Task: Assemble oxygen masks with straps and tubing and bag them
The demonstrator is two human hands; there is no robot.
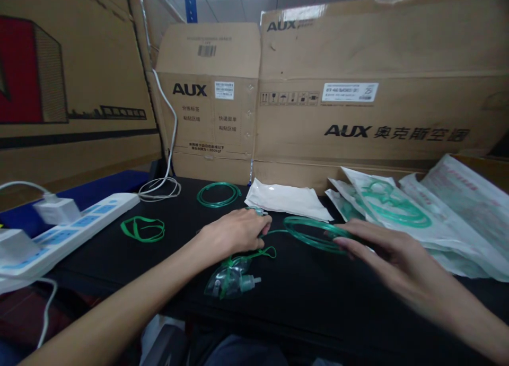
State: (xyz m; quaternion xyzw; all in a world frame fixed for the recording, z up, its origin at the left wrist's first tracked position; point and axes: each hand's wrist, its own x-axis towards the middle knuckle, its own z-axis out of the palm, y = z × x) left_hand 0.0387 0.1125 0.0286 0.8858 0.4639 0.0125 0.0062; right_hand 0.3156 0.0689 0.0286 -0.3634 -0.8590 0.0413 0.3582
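Note:
My left hand [234, 232] rests on the black table [302, 292], its fingers curled round the end of a green tube near its connector [257, 211]. That tube runs right into a coil of green tubing [308, 232]. My right hand [384, 252] lies with its fingers stretched out flat, their tips on the coil's right side. A clear oxygen mask with a green strap [231, 277] sits just in front of my left hand at the table's near edge.
A second tubing coil [218, 194] and a green elastic strap [143, 229] lie further left. A white pouch [284, 199] and several sealed mask packets [397, 212] are at the right. A white power strip [63, 233] is on the left; cardboard boxes [358, 85] wall the back.

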